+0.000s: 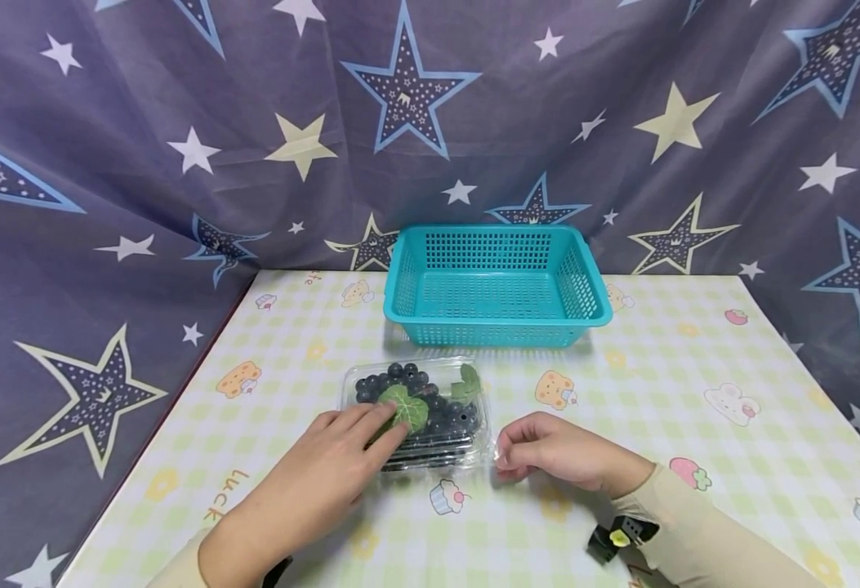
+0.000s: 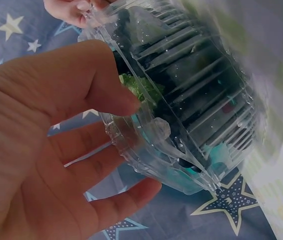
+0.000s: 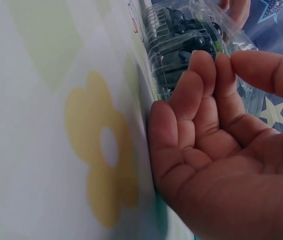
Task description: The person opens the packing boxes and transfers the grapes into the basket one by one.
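Note:
A clear plastic box (image 1: 466, 457) of dark grapes (image 1: 440, 416) lies on the table, its lid over the fruit. Green leaves (image 1: 409, 408) show among the grapes. My left hand (image 1: 352, 445) rests on the left part of the lid, fingers spread and relaxed, the thumb near a leaf. At the box's lower right corner, my right hand (image 1: 554, 449) pinches the clear rim between thumb and forefinger. Its other fingers curl in loosely beside the table surface, as the right wrist view shows.
Behind the box stands a turquoise plastic basket (image 1: 499, 333) with latticed walls and nothing inside. A checked, cartoon-printed cloth (image 1: 665, 359) covers the table. A dark curtain with stars (image 1: 474, 106) hangs along the back and sides.

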Tool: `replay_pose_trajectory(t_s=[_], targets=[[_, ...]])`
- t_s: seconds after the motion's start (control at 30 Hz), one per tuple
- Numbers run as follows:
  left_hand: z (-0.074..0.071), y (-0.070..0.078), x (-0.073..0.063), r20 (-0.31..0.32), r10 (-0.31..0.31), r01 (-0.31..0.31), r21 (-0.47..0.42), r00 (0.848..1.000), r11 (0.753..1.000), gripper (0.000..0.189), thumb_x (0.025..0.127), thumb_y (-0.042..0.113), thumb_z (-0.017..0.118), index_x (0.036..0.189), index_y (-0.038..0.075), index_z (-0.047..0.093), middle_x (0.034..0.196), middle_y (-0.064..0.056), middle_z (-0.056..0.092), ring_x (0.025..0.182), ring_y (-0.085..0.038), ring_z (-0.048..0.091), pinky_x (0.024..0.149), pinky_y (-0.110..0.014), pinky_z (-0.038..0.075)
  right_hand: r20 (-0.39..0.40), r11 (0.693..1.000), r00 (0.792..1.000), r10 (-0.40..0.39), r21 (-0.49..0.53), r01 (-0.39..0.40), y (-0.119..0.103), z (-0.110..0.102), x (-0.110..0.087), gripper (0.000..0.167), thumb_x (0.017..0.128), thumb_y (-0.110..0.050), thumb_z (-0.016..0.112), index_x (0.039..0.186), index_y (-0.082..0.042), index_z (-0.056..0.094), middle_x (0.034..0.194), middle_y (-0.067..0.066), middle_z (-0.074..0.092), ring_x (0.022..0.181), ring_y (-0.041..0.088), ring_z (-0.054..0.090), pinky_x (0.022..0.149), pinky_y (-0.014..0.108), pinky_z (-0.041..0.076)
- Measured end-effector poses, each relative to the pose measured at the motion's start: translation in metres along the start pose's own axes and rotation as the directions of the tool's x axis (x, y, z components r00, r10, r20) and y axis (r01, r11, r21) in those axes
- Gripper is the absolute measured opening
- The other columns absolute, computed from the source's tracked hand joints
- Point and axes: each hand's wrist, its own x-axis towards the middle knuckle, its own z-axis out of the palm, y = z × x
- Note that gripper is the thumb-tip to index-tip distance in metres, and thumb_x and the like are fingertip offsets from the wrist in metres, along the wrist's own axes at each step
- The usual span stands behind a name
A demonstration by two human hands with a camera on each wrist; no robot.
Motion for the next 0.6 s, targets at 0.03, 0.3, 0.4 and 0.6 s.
replay_pose_trajectory(t_s=[0.03, 0.3, 0.4, 0.6], targets=[[-0.0001, 0.0, 0.0002, -0.001, 0.0, 0.0, 0.002, 1.0, 1.0, 0.068, 0.082, 0.014, 0.085, 0.144, 0.017, 0.058, 0.149, -0.011, 0.056, 0.132, -0.031, 0.057, 0.095, -0.051, 0.054, 0.0, 1.0, 1.0, 0.0, 0.0, 0.0, -0.0001, 0.0, 0.0001, 0.009, 0.091, -0.01, 0.064, 0.09, -0.001, 0.067, 0.092, 0.015, 0.075, 0.092, 0.025, 0.075, 0.083, 0.033, 0.058], [-0.0008, 0.0008, 0.002, -0.029, 0.011, -0.01, 0.022, 1.0, 1.0, 0.059, 0.086, 0.013, 0.082, 0.14, 0.018, 0.061, 0.145, -0.01, 0.059, 0.127, -0.03, 0.059, 0.089, -0.049, 0.055, 0.005, 1.0, 1.0, -0.002, 0.012, 0.002, 0.0003, -0.0008, 0.0002, 0.009, 0.091, -0.01, 0.063, 0.091, -0.002, 0.066, 0.091, 0.012, 0.075, 0.096, 0.027, 0.076, 0.085, 0.032, 0.058], [0.0008, 0.0011, 0.0032, -0.038, 0.014, -0.013, 0.034, 0.999, 0.999, 0.056, 0.087, 0.013, 0.081, 0.139, 0.018, 0.061, 0.143, -0.01, 0.059, 0.126, -0.03, 0.06, 0.088, -0.049, 0.055, 0.007, 1.0, 1.0, -0.005, 0.007, 0.005, 0.0008, -0.0015, 0.0, 0.009, 0.091, -0.01, 0.063, 0.091, -0.002, 0.066, 0.091, 0.012, 0.075, 0.097, 0.027, 0.076, 0.085, 0.032, 0.058], [0.0036, 0.0021, 0.0037, -0.053, 0.017, -0.014, 0.056, 0.998, 0.998, 0.05, 0.089, 0.015, 0.079, 0.136, 0.018, 0.062, 0.141, -0.01, 0.06, 0.124, -0.03, 0.06, 0.084, -0.048, 0.056, 0.016, 1.0, 1.0, -0.019, 0.021, 0.018, 0.0021, -0.0016, 0.0003, 0.009, 0.091, -0.009, 0.064, 0.093, -0.001, 0.068, 0.092, 0.01, 0.076, 0.097, 0.027, 0.076, 0.085, 0.032, 0.058]])
